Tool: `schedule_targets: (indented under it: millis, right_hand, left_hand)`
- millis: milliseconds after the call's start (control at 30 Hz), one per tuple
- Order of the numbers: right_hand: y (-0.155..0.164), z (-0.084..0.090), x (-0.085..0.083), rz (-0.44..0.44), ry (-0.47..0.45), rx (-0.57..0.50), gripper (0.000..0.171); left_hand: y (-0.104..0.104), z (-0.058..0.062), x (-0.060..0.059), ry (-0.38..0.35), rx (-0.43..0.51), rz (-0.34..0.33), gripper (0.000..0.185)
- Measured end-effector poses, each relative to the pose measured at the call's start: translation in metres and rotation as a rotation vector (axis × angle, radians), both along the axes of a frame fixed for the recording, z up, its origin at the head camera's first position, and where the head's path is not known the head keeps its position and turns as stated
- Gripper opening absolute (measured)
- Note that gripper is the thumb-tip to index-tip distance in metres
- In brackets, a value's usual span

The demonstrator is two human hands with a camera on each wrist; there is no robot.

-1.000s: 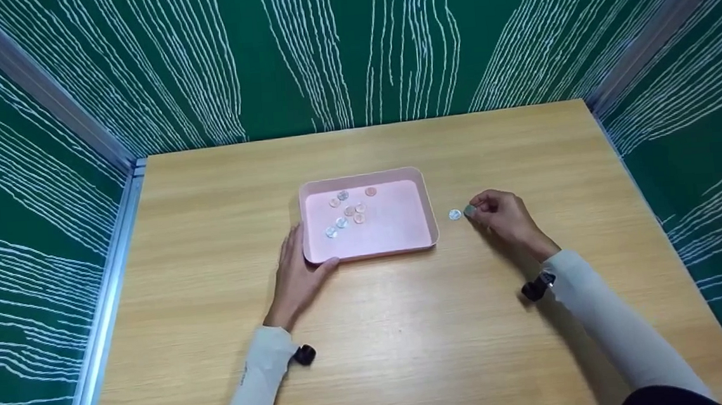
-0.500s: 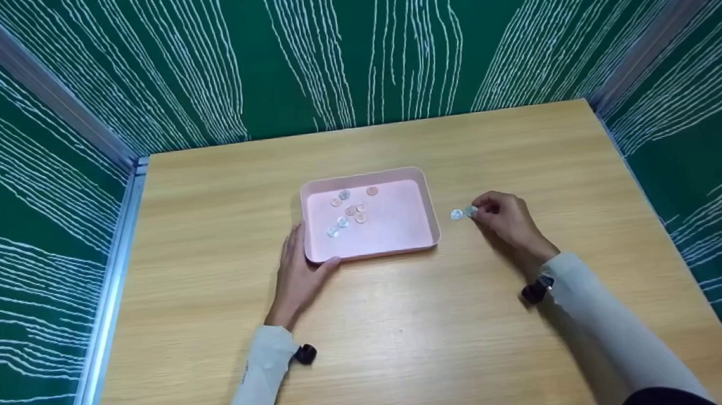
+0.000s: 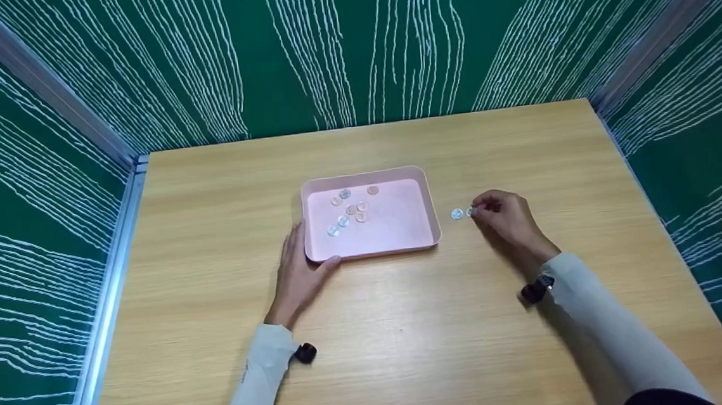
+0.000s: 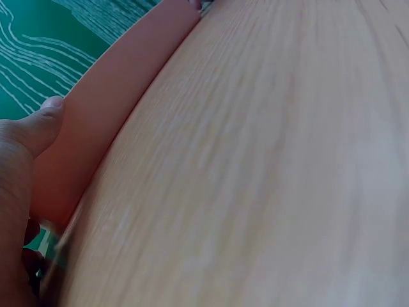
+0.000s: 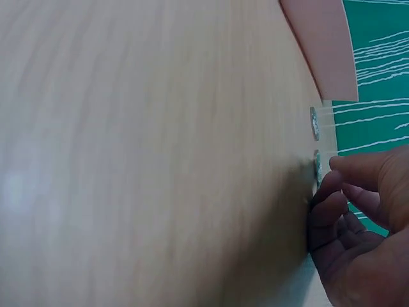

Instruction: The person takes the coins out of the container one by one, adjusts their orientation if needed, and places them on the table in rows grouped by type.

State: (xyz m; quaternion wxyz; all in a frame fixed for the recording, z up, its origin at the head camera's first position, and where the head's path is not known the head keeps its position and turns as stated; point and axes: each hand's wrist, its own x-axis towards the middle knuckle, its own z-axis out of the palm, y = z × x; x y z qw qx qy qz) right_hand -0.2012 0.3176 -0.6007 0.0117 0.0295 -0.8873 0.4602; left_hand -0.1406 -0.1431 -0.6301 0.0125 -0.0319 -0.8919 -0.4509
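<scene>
A pink tray [image 3: 402, 241] sits at the middle of the wooden table [image 3: 409, 339] with several silver and copper coins [image 3: 350, 209] in its left half. My left hand [image 3: 297, 272] rests flat against the tray's near left corner, thumb [image 4: 39, 125] on the tray wall [image 4: 115, 109]. Right of the tray a silver coin [image 3: 457, 213] lies flat on the table. Beside it my right hand [image 3: 507, 219] pinches a second coin [image 3: 470, 211] at the table surface. In the right wrist view both coins [image 5: 315, 123] show edge-on, the nearer coin [image 5: 317, 167] at my fingertips [image 5: 339, 167].
Green walls with white wavy lines close in the table on three sides, with metal corner posts [image 3: 42, 91]. Bare wood lies in front of the tray and behind it.
My right hand has barely shifted; the coin at its fingertips has come down from a slight tilt to lie close to the table beside the other coin. The left hand and tray stay still.
</scene>
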Motion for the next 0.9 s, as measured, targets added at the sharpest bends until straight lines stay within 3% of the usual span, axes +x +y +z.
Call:
schedule_targets:
  millis: [233, 567, 900]
  right_hand:
    - [-0.016, 0.013, 0.001, 0.029, -0.085, -0.091, 0.020]
    - [-0.047, 0.028, -0.008, 0.096, 0.000, -0.073, 0.019]
    - [-0.076, 0.044, -0.017, 0.168, -0.016, -0.049, 0.020]
  left_hand:
    - [0.000, -0.001, -0.001, -0.012, -0.005, -0.001, 0.114]
    - [0.000, 0.001, -0.001, 0.008, 0.001, -0.005, 0.113]
    - [0.000, 0.001, 0.000, 0.018, 0.006, -0.006, 0.114]
